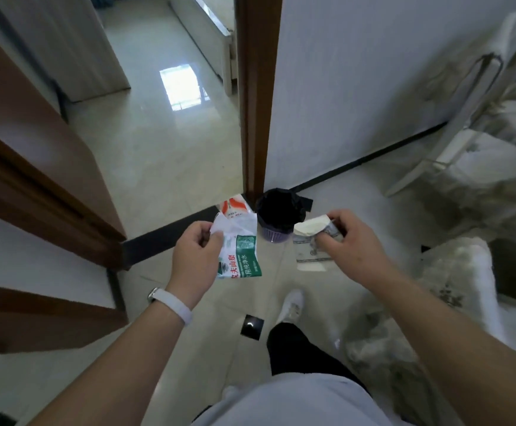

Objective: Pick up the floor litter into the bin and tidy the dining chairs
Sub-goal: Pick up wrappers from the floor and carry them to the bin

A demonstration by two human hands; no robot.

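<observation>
My left hand [195, 256] grips a bunch of plastic wrappers [240, 244]: a green and white label with red characters, and an orange and white piece sticking up behind it. My right hand [350, 241] pinches a crumpled white and grey paper wrapper [309, 241] that hangs down. Both hands are held out in front of me, just short of a small purple bin [279, 210] lined with a black bag. The bin stands on the tiled floor against the brown door frame [255, 96].
An open wooden door [35, 186] stands on the left. A white metal chair [471, 96] under patterned cloth is at the right, with more draped furniture [459, 272] below it. A small black square [252, 326] lies on the floor near my white-shoed foot [292, 304].
</observation>
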